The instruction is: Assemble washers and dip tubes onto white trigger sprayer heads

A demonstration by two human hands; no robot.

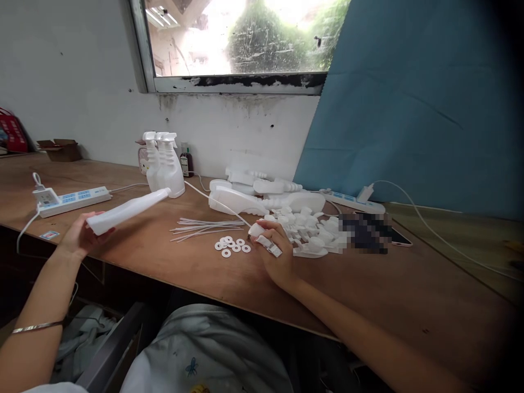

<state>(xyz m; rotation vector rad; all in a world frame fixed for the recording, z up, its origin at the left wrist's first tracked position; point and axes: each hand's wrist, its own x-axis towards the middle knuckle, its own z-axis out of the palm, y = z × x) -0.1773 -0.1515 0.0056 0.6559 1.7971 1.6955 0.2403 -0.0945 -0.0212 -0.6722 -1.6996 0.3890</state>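
Note:
My left hand (84, 237) is closed around the base of a white plastic bottle (129, 210), which is tilted with its neck toward the right. In my right hand (276, 254) is a white trigger spray head (262, 236); its long thin tube (216, 203) points up and left toward the bottle's neck, apart from it. Between my hands lie loose white tubes (204, 225) and a cluster of white ring washers (229, 245). A heap of white spray heads (315, 232) lies just right of my right hand.
Upright spray bottles (164, 166) stand at the back, by a small dark bottle (186, 162). Several white bottles (245, 199) lie near the wall. Power strips (76, 200) sit left and right, with cables. A phone (401, 237) lies at right; a cardboard box (59, 150) is far left.

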